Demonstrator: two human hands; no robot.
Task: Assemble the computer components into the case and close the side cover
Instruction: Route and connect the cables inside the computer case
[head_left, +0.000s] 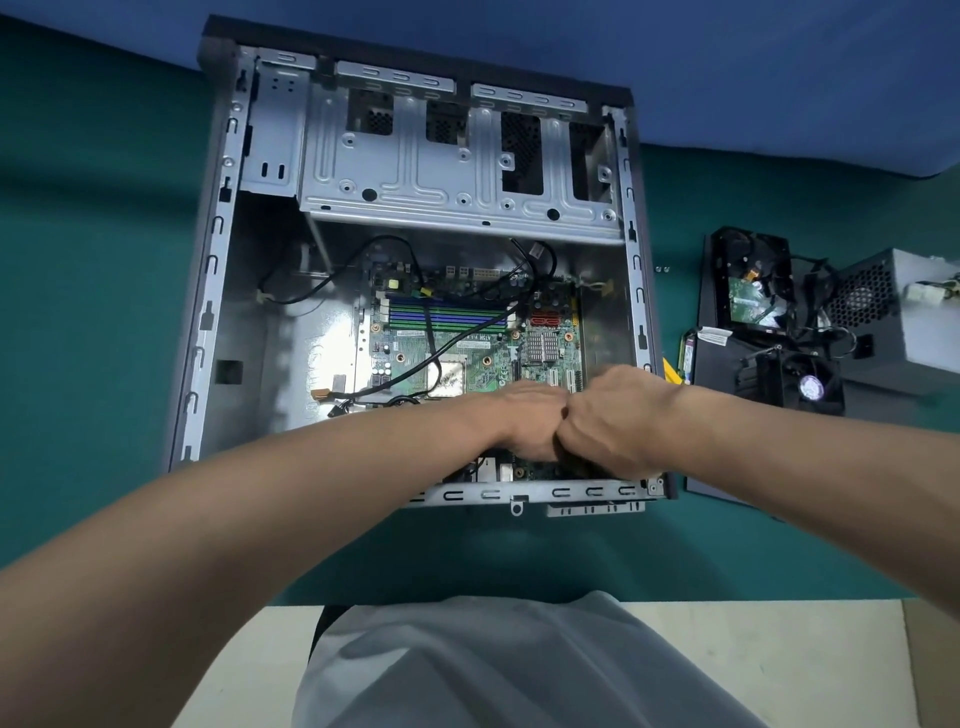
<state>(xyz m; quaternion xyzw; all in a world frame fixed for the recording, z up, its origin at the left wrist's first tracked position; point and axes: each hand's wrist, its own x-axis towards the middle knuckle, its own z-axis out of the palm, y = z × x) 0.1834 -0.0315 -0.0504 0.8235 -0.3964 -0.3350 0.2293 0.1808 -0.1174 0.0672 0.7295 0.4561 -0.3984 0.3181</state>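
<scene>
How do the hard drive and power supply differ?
Colour: the hard drive is black with a green circuit board showing; the power supply is a grey metal box with a perforated vent.
Size: the power supply is bulkier than the hard drive.
Place: the hard drive lies nearer the case; the power supply lies farther right, cut by the frame edge.
Shared: both sit outside the case, not yet installed.

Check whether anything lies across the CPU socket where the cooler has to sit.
Yes: black cables cross over the CPU socket on the motherboard. The cooler lies outside the case, on its right.
</scene>
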